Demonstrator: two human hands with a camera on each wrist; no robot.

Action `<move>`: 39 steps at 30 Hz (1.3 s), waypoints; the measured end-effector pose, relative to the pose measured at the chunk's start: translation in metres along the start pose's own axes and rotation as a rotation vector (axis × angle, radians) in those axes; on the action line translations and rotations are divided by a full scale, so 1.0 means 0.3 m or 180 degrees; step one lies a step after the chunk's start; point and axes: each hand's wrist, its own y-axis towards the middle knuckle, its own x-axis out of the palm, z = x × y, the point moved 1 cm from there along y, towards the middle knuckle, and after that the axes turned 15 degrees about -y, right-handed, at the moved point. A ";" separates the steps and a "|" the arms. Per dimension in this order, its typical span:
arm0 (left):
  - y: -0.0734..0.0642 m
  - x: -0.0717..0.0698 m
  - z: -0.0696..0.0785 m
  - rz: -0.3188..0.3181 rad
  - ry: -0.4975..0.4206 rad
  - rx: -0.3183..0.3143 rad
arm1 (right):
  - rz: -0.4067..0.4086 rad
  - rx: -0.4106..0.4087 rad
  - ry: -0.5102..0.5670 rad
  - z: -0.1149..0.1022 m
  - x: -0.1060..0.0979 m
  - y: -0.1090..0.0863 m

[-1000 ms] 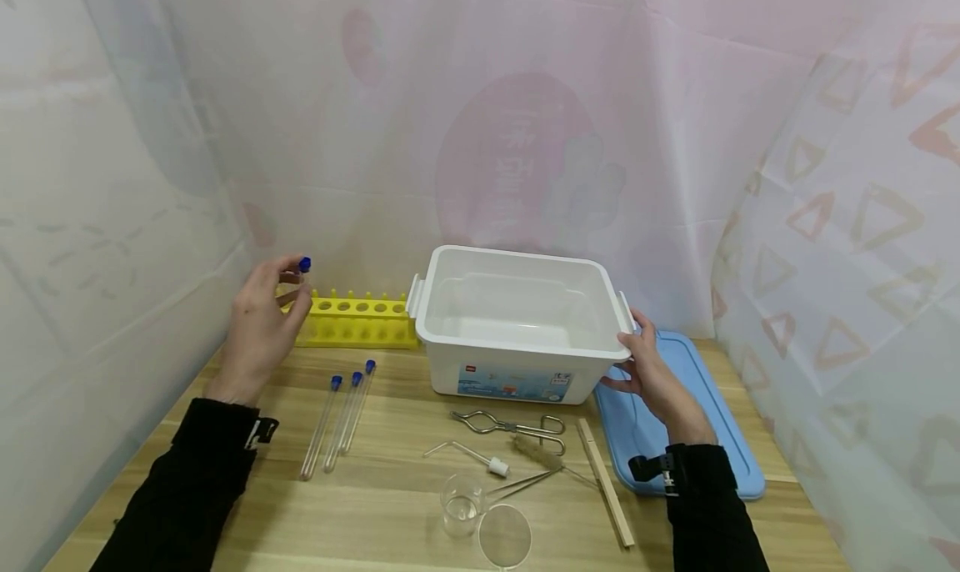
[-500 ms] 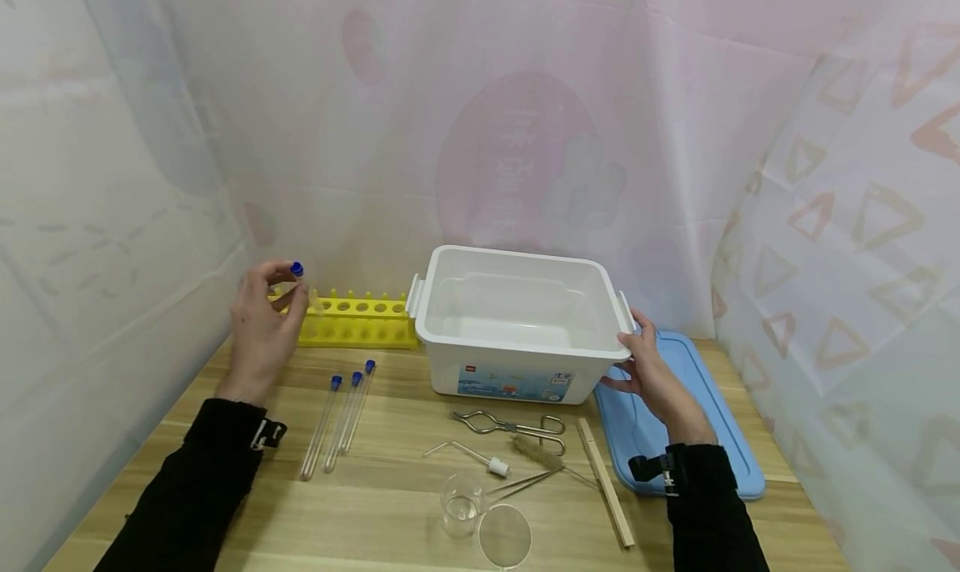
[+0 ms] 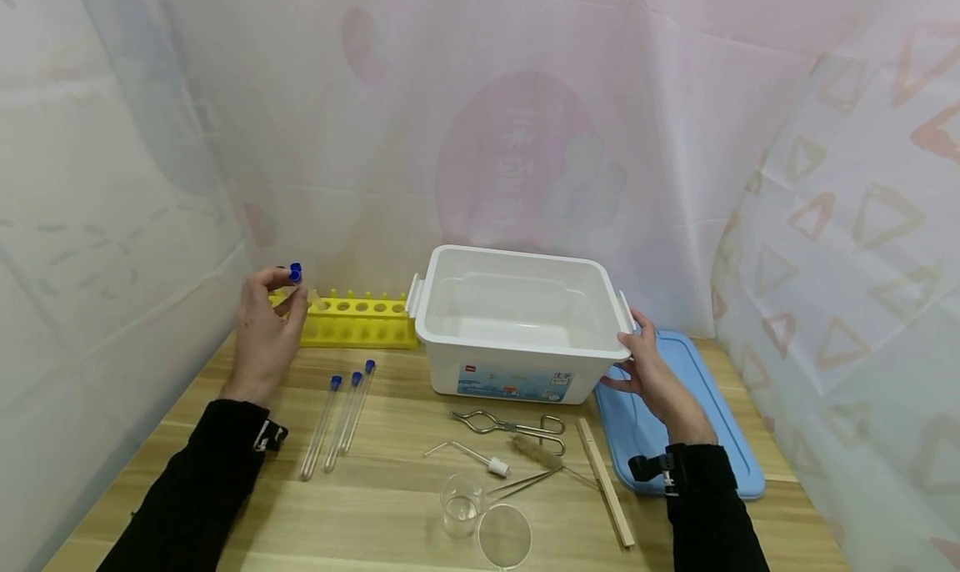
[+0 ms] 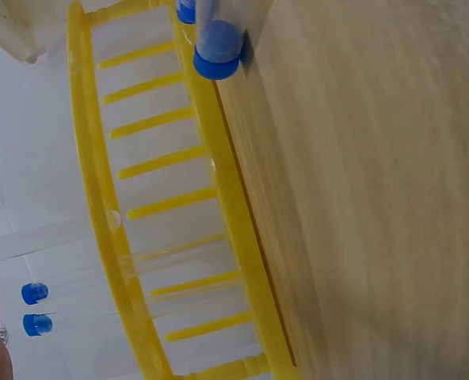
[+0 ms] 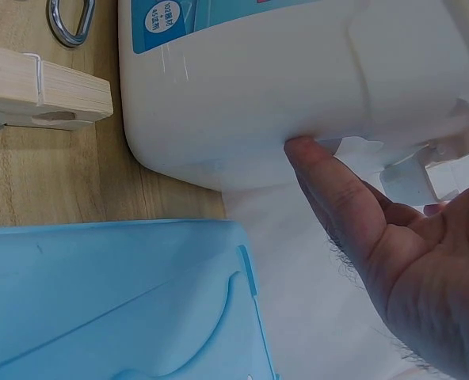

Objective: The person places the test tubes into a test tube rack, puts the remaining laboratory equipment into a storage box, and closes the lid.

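Note:
My left hand (image 3: 264, 334) is raised at the left end of a yellow test tube rack (image 3: 360, 332). Its fingers pinch a clear test tube (image 4: 44, 237), whose lower end meets a hole in the rack's top bar in the left wrist view. Beside it, two tubes with blue stoppers (image 4: 36, 324) stand in the rack. Several more stoppered test tubes (image 3: 321, 430) lie on the table below. My right hand (image 3: 663, 384) grips the right end of a white plastic storage box (image 3: 442, 372), thumb against its wall and fingers by the handle (image 3: 626, 312).
A blue lid (image 3: 712, 422) lies to the right, partly under my right forearm. In front of the box are metal tongs (image 3: 510, 426), a bent glass tube with a white stopper (image 3: 497, 467), a brush (image 3: 536, 452), tweezers (image 3: 525, 484), a wooden clamp (image 3: 606, 484), a beaker (image 3: 461, 505) and a round clear dish (image 3: 505, 537).
My left hand has shifted slightly and lowered a little, with the tube's lower end now at the rack. The right hand and box have stayed put.

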 end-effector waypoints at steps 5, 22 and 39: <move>-0.001 -0.001 -0.019 -0.0057 0.0037 -0.0075 | -0.0008 0.0006 0.0053 0.004 -0.002 0.004; 0.028 -0.001 -0.033 -0.0335 0.0345 -0.0212 | 0.0028 0.0047 0.0080 0.007 0.004 0.008; 0.088 0.017 -0.098 -0.0633 0.0505 -0.0310 | 0.0025 0.0037 0.0078 0.006 0.005 0.008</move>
